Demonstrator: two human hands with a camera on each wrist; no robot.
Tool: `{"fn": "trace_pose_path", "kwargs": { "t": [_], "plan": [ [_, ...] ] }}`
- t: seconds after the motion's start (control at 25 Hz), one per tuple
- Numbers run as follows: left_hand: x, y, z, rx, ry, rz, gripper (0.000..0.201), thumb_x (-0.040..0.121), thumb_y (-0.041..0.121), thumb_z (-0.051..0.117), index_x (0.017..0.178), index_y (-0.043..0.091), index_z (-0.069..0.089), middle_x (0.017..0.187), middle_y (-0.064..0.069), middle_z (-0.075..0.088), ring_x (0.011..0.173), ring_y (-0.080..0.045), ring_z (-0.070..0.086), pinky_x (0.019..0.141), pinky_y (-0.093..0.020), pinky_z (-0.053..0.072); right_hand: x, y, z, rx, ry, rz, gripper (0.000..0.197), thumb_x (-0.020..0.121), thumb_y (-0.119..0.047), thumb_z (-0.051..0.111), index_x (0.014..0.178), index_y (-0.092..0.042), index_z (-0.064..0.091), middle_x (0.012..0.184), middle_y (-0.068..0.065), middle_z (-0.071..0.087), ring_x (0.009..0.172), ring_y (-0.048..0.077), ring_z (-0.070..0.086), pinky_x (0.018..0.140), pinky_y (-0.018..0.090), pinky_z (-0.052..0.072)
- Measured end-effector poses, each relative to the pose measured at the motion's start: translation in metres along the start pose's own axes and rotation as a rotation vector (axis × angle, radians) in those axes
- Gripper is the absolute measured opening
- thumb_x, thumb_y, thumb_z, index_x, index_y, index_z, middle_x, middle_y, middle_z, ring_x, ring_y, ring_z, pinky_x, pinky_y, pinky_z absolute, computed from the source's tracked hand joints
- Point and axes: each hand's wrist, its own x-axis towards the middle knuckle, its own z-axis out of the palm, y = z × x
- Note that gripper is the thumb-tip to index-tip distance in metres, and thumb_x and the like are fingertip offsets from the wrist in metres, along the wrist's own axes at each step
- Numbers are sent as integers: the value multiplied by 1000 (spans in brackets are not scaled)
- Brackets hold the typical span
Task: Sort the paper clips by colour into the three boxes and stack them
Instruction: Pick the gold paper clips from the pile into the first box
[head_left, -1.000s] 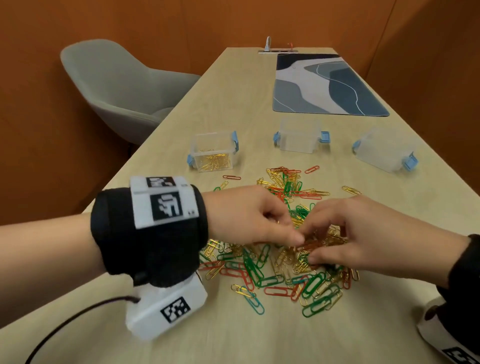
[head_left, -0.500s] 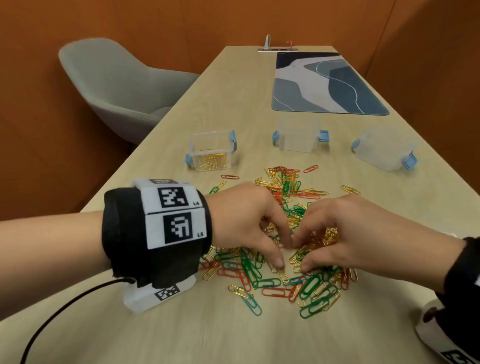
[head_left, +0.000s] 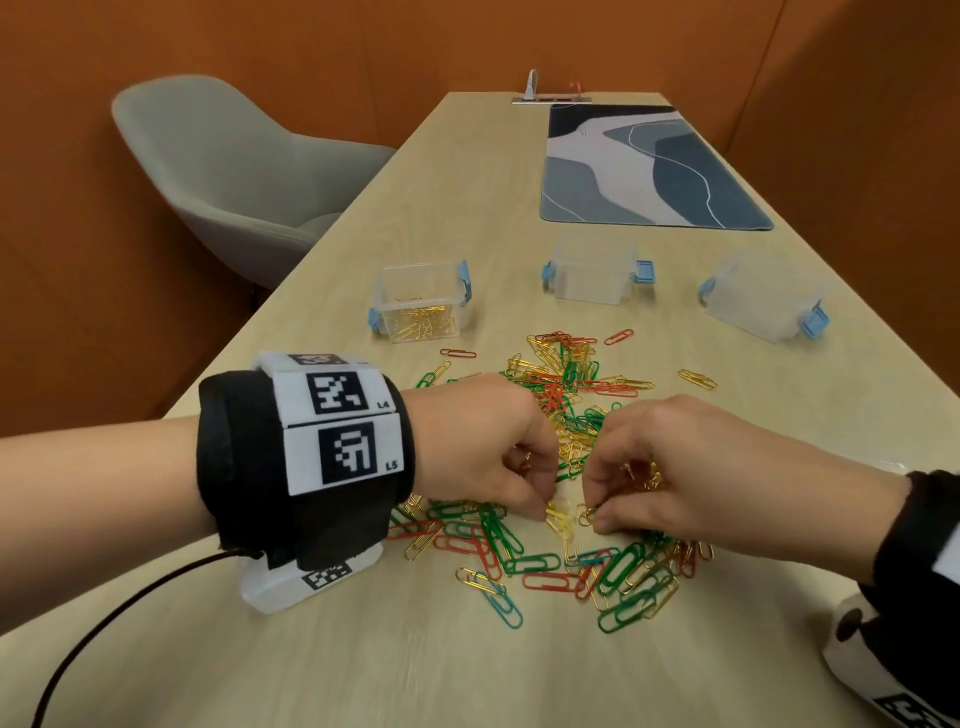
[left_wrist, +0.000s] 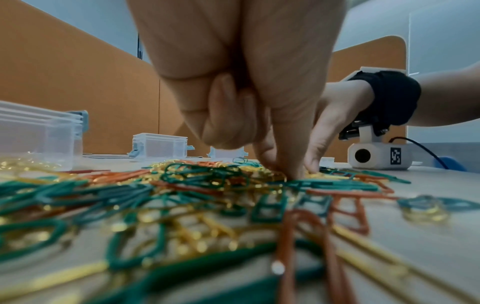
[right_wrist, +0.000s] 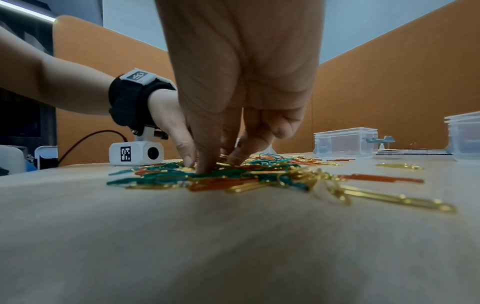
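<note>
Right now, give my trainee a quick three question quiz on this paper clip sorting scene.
1. True or false: the left box holds gold clips.
2. How many boxes stand on the table?
3. Which colour do the left hand and right hand pinch from the pile: A red, B gold, C green?

Key: 1 true. 2 three: the middle box and right box look empty. 3 B.

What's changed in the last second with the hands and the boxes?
Both hands have worked slightly nearer through the pile of paper clips: the left hand and right hand each now hold gold clips. The three boxes haven't moved; only the left box holds clips.
</note>
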Motion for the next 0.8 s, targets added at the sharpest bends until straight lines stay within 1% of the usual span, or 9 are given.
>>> {"fn": "trace_pose_path", "kwargs": {
  "t": [0.08, 0.16, 0.2, 0.28, 0.4, 0.48, 0.6, 0.72, 0.8],
  "plan": [
    [-3, 0, 0, 66, -12, 11, 9, 87, 32, 60, 85, 23, 63, 65, 11, 52, 59, -4, 47, 59, -12, 37, -2, 0, 0, -23, -23, -11, 8, 80, -32, 67, 75, -25, 65, 74, -11, 60, 74, 2, 56, 72, 19, 47],
    [-6, -3, -4, 4, 4, -35, 14, 91, 31, 52, 78, 27, 51, 61, 11, 44, 55, -5, 40, 57, -14, 34, -3, -1, -1, -43, -1, -21, 9, 82, -32, 63, 75, -27, 63, 73, -14, 59, 74, 2, 54, 72, 18, 45],
    [-8, -4, -8, -115, 18, -91, 19, 92, 31, 49, 74, 27, 47, 60, 11, 41, 54, -5, 37, 55, -16, 35, -4, -1, -2, -36, 32, -23, 9, 83, -32, 63, 74, -29, 60, 71, -16, 58, 75, 2, 53, 71, 16, 43],
    [-12, -7, -17, -551, 16, -217, 25, 92, 27, 43, 68, 23, 42, 57, 9, 38, 48, -6, 36, 44, -17, 33, -4, -1, -4, 19, 114, -27, 12, 81, -29, 64, 72, -33, 58, 66, -19, 57, 76, 2, 53, 68, 14, 42],
    [-18, -9, -24, -1101, -80, -258, 16, 85, 14, 38, 69, 11, 38, 55, 0, 41, 43, -11, 39, 33, -15, 25, -3, -2, -5, 156, 219, -34, 12, 80, -27, 68, 79, -38, 63, 69, -18, 62, 79, 0, 57, 68, 11, 43],
    [-19, -9, -22, -1193, -115, -258, 17, 85, 11, 32, 72, 9, 43, 56, -5, 46, 43, -15, 44, 34, -16, 28, -3, -3, -4, 227, 248, -37, 12, 79, -27, 69, 86, -37, 69, 71, -17, 65, 78, -3, 58, 66, 8, 42],
    [-14, -10, -17, -1214, -142, -332, 32, 92, 12, 25, 82, 3, 54, 64, -10, 59, 48, -16, 56, 38, -17, 42, -2, -4, -4, 315, 291, -82, 11, 76, -25, 72, 83, -34, 72, 69, -16, 67, 72, -5, 60, 65, 6, 42],
    [-10, -6, -12, -1303, -224, -385, 40, 97, 26, 29, 91, 1, 59, 79, -15, 64, 57, -17, 64, 50, -18, 53, -1, -8, -4, 426, 327, -179, 11, 76, -20, 73, 82, -30, 72, 73, -14, 70, 72, 0, 64, 68, 10, 48],
    [-8, 0, -11, -1345, -244, -375, 36, 93, 33, 37, 94, 3, 58, 82, -15, 65, 62, -17, 65, 55, -20, 55, 0, -13, -3, 463, 327, -239, 10, 77, -19, 73, 84, -27, 72, 76, -12, 71, 74, 3, 67, 70, 13, 51]
  ]
}}
